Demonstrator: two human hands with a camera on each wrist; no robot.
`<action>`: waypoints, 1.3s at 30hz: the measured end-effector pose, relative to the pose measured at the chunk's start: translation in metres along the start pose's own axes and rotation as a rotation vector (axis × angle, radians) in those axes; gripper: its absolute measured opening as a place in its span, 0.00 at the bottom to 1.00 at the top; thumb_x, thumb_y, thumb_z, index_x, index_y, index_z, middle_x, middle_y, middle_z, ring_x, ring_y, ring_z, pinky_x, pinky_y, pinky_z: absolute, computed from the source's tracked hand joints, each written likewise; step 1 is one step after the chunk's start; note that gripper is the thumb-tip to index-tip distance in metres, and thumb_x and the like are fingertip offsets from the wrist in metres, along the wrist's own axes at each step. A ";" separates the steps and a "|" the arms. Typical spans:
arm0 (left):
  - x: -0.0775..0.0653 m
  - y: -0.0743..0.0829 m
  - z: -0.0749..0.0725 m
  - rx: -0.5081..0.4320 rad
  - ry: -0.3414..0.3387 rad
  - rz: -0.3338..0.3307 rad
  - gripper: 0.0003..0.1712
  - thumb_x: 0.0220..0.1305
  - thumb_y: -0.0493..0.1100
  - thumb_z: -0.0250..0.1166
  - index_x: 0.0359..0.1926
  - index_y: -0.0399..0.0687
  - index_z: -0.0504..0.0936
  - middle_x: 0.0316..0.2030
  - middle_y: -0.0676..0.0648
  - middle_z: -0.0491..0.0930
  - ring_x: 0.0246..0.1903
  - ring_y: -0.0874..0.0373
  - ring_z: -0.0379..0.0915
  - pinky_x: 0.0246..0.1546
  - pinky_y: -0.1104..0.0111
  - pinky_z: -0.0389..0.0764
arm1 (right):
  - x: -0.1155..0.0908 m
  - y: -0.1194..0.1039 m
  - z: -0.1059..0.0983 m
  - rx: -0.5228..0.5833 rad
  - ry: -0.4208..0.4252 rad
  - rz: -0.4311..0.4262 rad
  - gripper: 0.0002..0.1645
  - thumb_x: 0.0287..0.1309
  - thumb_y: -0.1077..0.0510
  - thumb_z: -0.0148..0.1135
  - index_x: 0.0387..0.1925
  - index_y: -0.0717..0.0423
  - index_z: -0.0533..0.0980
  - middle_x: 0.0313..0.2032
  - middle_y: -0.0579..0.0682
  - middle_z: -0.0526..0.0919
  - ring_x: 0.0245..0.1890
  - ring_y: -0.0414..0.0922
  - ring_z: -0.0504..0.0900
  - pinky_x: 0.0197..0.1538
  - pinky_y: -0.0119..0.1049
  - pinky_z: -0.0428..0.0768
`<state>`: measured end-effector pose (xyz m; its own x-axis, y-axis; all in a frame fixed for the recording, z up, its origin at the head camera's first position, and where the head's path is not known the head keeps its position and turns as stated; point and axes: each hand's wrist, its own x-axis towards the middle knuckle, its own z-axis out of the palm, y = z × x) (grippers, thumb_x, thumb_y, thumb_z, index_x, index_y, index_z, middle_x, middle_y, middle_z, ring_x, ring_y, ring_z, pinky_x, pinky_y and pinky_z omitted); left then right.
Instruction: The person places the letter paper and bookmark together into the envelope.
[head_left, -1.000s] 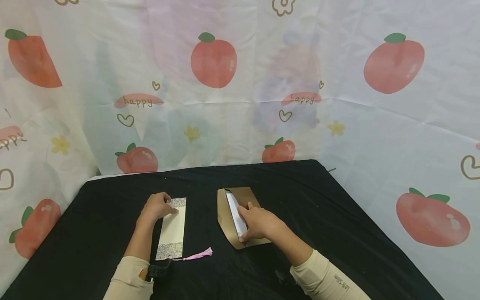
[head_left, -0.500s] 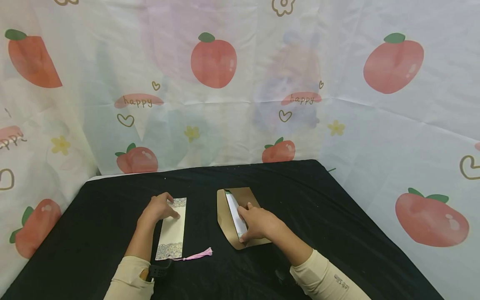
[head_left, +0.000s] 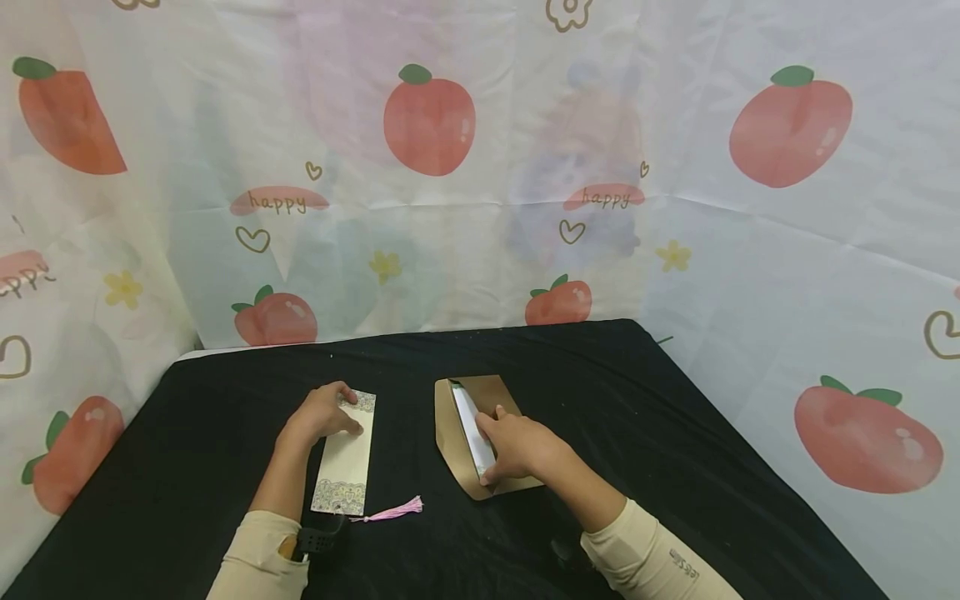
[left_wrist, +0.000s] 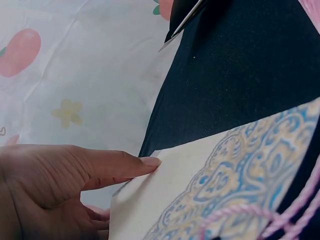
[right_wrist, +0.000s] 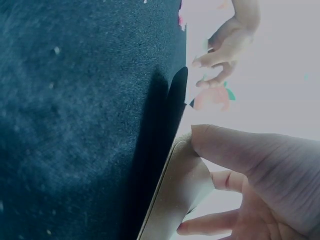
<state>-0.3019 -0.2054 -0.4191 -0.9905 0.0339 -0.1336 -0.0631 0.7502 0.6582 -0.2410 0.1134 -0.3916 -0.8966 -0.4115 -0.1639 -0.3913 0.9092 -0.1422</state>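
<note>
A cream bookmark point(head_left: 343, 454) with patterned bands at both ends lies tilted toward me on the left in the head view. My left hand point(head_left: 318, 415) pinches its far left edge; the left wrist view shows the thumb point(left_wrist: 150, 162) on its face. From its near end hangs a pink tassel point(head_left: 393, 510) on a twisted cord, trailing to the right. At centre sits a brown envelope point(head_left: 446, 425) with its flap spread to the left and a white insert point(head_left: 468, 421) at its mouth. My right hand point(head_left: 517, 446) grips the envelope there, thumb at the near side, fingers spread.
Black cloth point(head_left: 615, 400) covers the table. Fruit-printed curtains point(head_left: 480, 250) rise behind it and along both sides. A black wristband point(head_left: 318, 537) circles the left wrist. A small dark glossy thing point(head_left: 562, 550) lies close to the right sleeve.
The left hand has shifted slightly up and right, and the bookmark's near end has come up with it. The tassel has slid a little left. The right hand and envelope look still.
</note>
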 end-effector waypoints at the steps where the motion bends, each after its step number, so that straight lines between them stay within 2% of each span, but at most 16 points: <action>1: 0.000 0.000 0.000 -0.005 0.001 0.014 0.27 0.47 0.32 0.81 0.48 0.37 0.78 0.55 0.28 0.72 0.48 0.37 0.69 0.47 0.45 0.75 | 0.000 0.000 0.000 0.000 -0.001 0.000 0.36 0.44 0.43 0.86 0.42 0.49 0.69 0.60 0.64 0.76 0.32 0.47 0.77 0.34 0.45 0.78; 5: 0.001 -0.001 0.000 -0.031 -0.005 0.050 0.23 0.47 0.30 0.80 0.43 0.37 0.79 0.48 0.33 0.76 0.43 0.41 0.70 0.42 0.51 0.75 | 0.000 0.001 0.000 0.003 0.004 -0.005 0.36 0.44 0.43 0.86 0.42 0.50 0.69 0.58 0.64 0.77 0.31 0.47 0.77 0.34 0.45 0.78; 10: -0.002 0.001 -0.003 -0.065 -0.035 0.093 0.19 0.48 0.30 0.80 0.40 0.36 0.81 0.41 0.38 0.75 0.37 0.45 0.69 0.35 0.57 0.74 | 0.000 0.001 -0.001 0.001 0.005 -0.013 0.36 0.44 0.43 0.86 0.42 0.50 0.69 0.55 0.62 0.78 0.31 0.47 0.77 0.34 0.44 0.78; 17: -0.006 0.007 -0.009 -0.104 -0.122 0.117 0.20 0.50 0.31 0.80 0.44 0.36 0.84 0.36 0.41 0.71 0.37 0.47 0.69 0.35 0.57 0.79 | 0.002 0.002 0.001 -0.010 0.006 -0.014 0.35 0.44 0.42 0.86 0.42 0.49 0.69 0.58 0.63 0.77 0.31 0.46 0.76 0.34 0.44 0.77; 22: -0.008 0.009 -0.009 -0.113 -0.164 0.123 0.21 0.51 0.29 0.79 0.48 0.35 0.85 0.37 0.40 0.73 0.39 0.46 0.74 0.38 0.53 0.83 | 0.002 0.002 0.000 -0.002 0.003 -0.011 0.35 0.44 0.43 0.86 0.42 0.49 0.69 0.55 0.62 0.78 0.30 0.46 0.76 0.34 0.44 0.77; 28: -0.009 0.009 -0.009 -0.111 -0.192 0.131 0.23 0.51 0.28 0.78 0.50 0.35 0.85 0.38 0.39 0.75 0.37 0.46 0.77 0.38 0.54 0.84 | 0.000 0.001 -0.001 0.002 0.001 -0.012 0.35 0.44 0.43 0.86 0.42 0.49 0.70 0.54 0.61 0.78 0.30 0.46 0.76 0.34 0.43 0.77; 34: -0.008 0.008 -0.008 -0.124 -0.177 0.125 0.24 0.52 0.28 0.77 0.52 0.35 0.85 0.39 0.40 0.76 0.35 0.49 0.79 0.37 0.57 0.84 | -0.001 0.000 -0.001 0.010 -0.004 -0.008 0.35 0.44 0.43 0.86 0.42 0.49 0.69 0.52 0.60 0.78 0.30 0.46 0.76 0.33 0.43 0.77; 39: -0.006 0.011 -0.009 -0.159 -0.168 0.167 0.24 0.53 0.28 0.77 0.53 0.34 0.83 0.39 0.39 0.79 0.33 0.49 0.81 0.36 0.58 0.85 | -0.001 0.000 -0.001 0.008 -0.005 -0.007 0.35 0.44 0.43 0.86 0.42 0.49 0.69 0.53 0.60 0.77 0.30 0.46 0.76 0.32 0.43 0.77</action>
<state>-0.2978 -0.2027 -0.4044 -0.9554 0.2672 -0.1257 0.0679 0.6128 0.7873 -0.2403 0.1136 -0.3901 -0.8926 -0.4186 -0.1678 -0.3962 0.9056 -0.1516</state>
